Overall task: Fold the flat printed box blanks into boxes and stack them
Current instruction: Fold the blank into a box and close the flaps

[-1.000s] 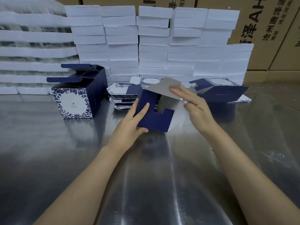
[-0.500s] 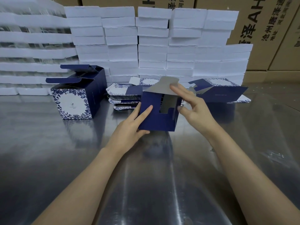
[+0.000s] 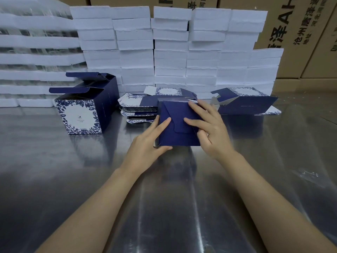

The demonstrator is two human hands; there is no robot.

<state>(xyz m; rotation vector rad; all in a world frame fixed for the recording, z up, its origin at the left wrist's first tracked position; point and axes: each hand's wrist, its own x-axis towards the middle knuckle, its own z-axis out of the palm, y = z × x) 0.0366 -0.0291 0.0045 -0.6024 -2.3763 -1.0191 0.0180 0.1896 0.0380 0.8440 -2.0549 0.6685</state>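
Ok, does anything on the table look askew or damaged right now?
No damage or spill visible. The pile of flat blanks behind the held box is fanned out unevenly rather than squared, and a half-opened blank lies on its side at the right, grey inside showing.

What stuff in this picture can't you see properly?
Head view, the only one:
The inside of the blue box: hidden by its closed flaps and by the left hand and right hand on it.
The pile of flat blanks: partly behind that box, so uncountable.
The logo on the folded box at the left: too small to read.
The lettering on the cardboard carton: cut off by the top edge.
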